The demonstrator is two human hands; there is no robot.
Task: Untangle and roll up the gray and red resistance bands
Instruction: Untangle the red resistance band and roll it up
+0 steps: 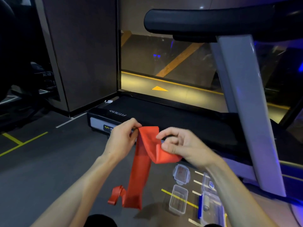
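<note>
Head | treadmill (172, 118) ahead | clear tub (178, 199), lid (181, 174) on floor

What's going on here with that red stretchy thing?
A person is holding up a red band in front of a treadmill. The left hand pinches its top edge, and the right hand grips a fold beside it. The rest of the band hangs down, its lower end twisted near the floor, so it isn't rolled yet. Clear plastic containers sit on the floor to the right. No gray band is clearly visible.
</note>
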